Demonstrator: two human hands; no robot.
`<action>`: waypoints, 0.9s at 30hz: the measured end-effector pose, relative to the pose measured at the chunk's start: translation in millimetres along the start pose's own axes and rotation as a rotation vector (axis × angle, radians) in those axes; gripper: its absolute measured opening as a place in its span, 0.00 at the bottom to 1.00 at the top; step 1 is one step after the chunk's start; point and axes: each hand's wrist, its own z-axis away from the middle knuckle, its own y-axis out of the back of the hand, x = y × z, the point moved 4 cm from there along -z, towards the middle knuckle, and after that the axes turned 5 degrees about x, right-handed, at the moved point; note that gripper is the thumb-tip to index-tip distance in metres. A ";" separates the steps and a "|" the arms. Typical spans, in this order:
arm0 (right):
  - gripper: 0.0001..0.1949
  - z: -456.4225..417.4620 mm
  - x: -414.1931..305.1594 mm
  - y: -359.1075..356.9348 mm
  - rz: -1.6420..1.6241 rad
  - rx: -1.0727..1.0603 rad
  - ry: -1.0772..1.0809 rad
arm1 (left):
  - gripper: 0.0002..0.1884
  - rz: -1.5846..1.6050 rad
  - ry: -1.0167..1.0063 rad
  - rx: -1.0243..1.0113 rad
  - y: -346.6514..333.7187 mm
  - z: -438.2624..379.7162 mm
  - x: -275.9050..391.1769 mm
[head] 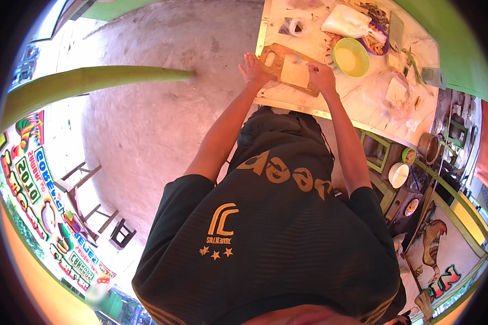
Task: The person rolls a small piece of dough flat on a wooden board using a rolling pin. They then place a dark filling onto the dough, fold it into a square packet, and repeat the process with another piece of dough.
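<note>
A wooden cutting board (277, 50) lies at the near left corner of the table. On it rests a thin, pale square wrapper sheet (295, 74). My left hand (255, 71) is at the board's left end, fingers spread, thumb over the wood, holding nothing. With its fingers closed, my right hand (322, 77) grips what looks like a spoon (294, 58), blurred, its bowl over the sheet's far edge. Just beyond that hand stands a lime-green bowl (350, 57) with pale contents. Behind it, a purple bowl (384, 48) holds orange-brown food pieces.
A white-filled plastic bag (345, 21) leans by the bowls on the light table (349, 103). Farther right lie a plastic-wrapped pale block (396, 91) and a clear cup (433, 77). A green pole (97, 76) rises at left; a wooden bench (81, 191) stands on the concrete floor.
</note>
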 end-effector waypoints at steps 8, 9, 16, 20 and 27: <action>0.11 9.7 -1.4 8.3 0.057 0.060 -0.105 | 0.77 0.026 -0.001 -0.004 -0.1 0.0 -0.2; 0.11 11.4 3.3 9.7 0.044 0.113 -0.168 | 0.77 0.021 0.000 -0.006 0.4 0.8 -0.2; 0.11 25.1 4.7 10.2 0.045 0.042 -0.196 | 0.77 0.012 -0.020 -0.006 -0.8 -0.3 -1.2; 0.11 30.9 10.5 9.0 0.047 0.106 -0.183 | 0.76 0.021 -0.013 -0.010 0.4 1.4 1.0; 0.12 24.5 15.7 15.7 0.105 0.200 -0.205 | 0.77 0.029 -0.023 0.001 0.8 0.6 -2.3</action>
